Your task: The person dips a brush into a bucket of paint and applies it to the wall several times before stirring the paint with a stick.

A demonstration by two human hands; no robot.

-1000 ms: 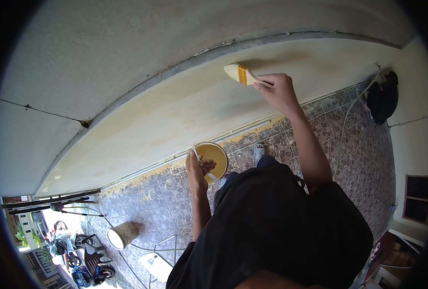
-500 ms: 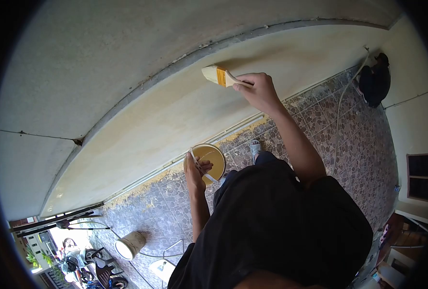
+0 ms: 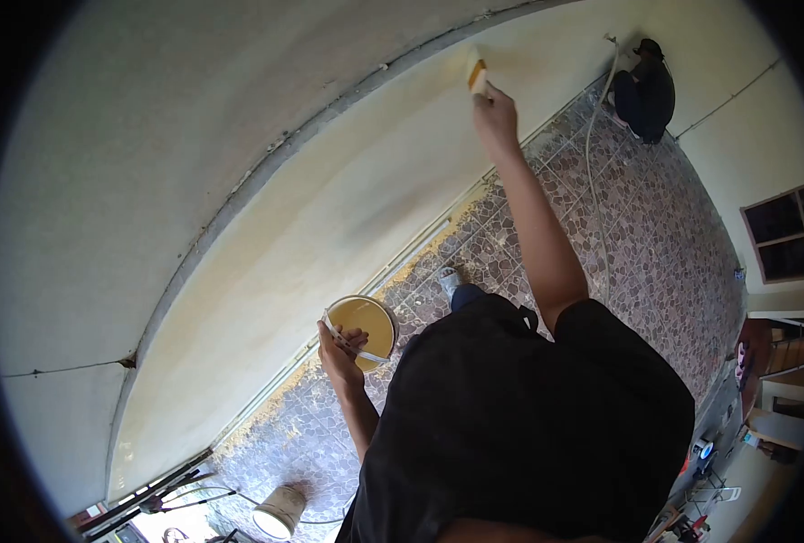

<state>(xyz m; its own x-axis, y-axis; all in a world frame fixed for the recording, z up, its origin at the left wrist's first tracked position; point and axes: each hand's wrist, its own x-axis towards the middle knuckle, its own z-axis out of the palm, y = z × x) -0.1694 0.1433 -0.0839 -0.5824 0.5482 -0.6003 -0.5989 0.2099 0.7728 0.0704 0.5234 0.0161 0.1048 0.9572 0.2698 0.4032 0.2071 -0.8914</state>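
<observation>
Pale wood and yellow-orange band on the flat, light-bristled brush (image 3: pixel 477 77), at 1 o'clock. Right hand (image 3: pixel 496 113) clamped on its grip end, arm stretched out, probably for reach along the smooth cream wall (image 3: pixel 266 262). Bristles blurred; can't confirm contact. Left hand (image 3: pixel 340 355) at 7 o'clock, fingers curled round the pale strip-like handle (image 3: pixel 375 357) of a round, open bucket (image 3: pixel 394 328), likely to steady or carry it. Bucket holds tan-yellow liquid (image 3: pixel 366 317); close to wall, so probably placed for easy reach. Farther out at 7: dirty-white cylindrical bucket (image 3: pixel 280 513), contents unclear. At 2: crouching person in dark clothes (image 3: pixel 648 101) near a thin pale hose (image 3: pixel 590 154).
</observation>
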